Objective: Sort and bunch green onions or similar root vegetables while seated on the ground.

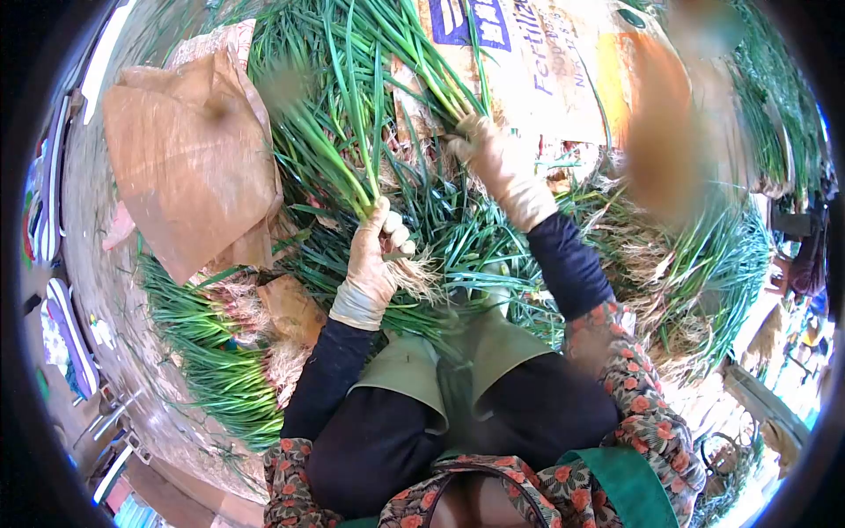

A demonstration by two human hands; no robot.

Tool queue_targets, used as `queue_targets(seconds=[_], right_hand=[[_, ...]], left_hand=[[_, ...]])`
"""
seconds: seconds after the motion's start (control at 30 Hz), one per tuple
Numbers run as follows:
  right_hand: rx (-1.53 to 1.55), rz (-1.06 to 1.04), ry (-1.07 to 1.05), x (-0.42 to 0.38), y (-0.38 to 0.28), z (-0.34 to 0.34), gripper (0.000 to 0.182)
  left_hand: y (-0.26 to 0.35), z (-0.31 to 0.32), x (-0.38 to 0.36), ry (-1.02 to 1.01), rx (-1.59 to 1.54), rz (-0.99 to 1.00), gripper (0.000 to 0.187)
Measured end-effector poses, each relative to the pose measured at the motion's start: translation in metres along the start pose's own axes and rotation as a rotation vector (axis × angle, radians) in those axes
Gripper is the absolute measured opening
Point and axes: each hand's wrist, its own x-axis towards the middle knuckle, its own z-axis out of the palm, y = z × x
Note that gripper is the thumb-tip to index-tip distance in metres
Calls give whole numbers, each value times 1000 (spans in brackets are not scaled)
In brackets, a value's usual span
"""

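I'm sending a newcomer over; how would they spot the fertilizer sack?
Find the big heap of green stalks. Just beyond the right hand lies the pale sack. Its purple block and "Fertiliz" lettering set it apart from the plain brown sheet on the left.

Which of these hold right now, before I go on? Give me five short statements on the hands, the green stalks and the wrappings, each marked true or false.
1. The left hand grips a bunch of green stalks, with pale roots showing beside its fingers. True.
2. The right hand holds nothing. False: its fingers are closed on another bunch.
3. The large brown sheet lies on the person's right. False: it lies on the left.
4. A printed sack lies ahead of the person, beyond the right hand. True.
5. The two hands touch each other. False: they are apart, with loose greenery visible between them.
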Motion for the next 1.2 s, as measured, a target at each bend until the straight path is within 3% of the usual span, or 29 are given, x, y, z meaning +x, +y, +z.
queue_targets(seconds=[0.03,0.07,0.17,0.2,0.3,0.37,0.4,0.43,0.5,0.57,0.67,0.77,0.8,0.9,0.93,0.97,1.03,1.07,1.1,1.13,1.2], right_hand=[[-87,-48,118,8,4,-3,27],[-236,77,6,9,6,-8,22],[-241,-66,-60,-7,-17,-8,19],[-173,-81,-4,-19,-29,1,20],[133,-105,-318,-60,-56,15,25],[96,-37,-646,-65,-61,10,27],[370,-21,-617,-65,-56,6,27],[375,-168,-537,-62,-34,19,32],[800,191,-346,-52,-8,37,40],[983,484,-453,-29,-30,13,36],[1521,681,-677,-20,13,81,26],[1392,641,-436,-25,-5,80,21],[1314,570,-386,-28,-9,72,18],[2067,697,-138,-45,-40,55,16],[2206,539,-182,-46,-44,57,15],[2286,712,-157,-43,-49,52,15],[2548,579,-423,-33,-33,49,17],[2374,646,-281,-24,-25,45,17],[2194,700,-146,-14,-17,40,18],[1966,827,-148,-6,-19,32,18],[1650,794,-442,-5,-36,30,20]], left_hand=[[3,6,0,7,48,-22,17],[6,13,1,9,99,-45,18],[1,48,0,376,311,91,22],[1,28,7,274,309,102,30],[4,5,16,290,473,-4,30],[2,16,16,308,705,36,17],[-4,23,15,322,624,79,16],[-9,31,13,332,544,122,14],[-9,20,11,289,577,47,16],[-15,23,9,285,568,-32,18],[-30,26,5,194,410,-82,19],[-33,29,1,275,299,-34,18],[-29,27,2,191,306,-51,26],[-27,23,8,177,-82,-113,36],[-21,22,8,47,-146,-264,40],[-23,22,7,-63,-228,-303,39],[-22,31,-1,-281,-383,-377,37],[-19,47,-10,-230,-421,-249,34],[-16,48,-13,-312,-450,-267,31],[-15,50,-17,-318,-465,-287,30],[-14,50,-18,-327,-489,-320,29]])
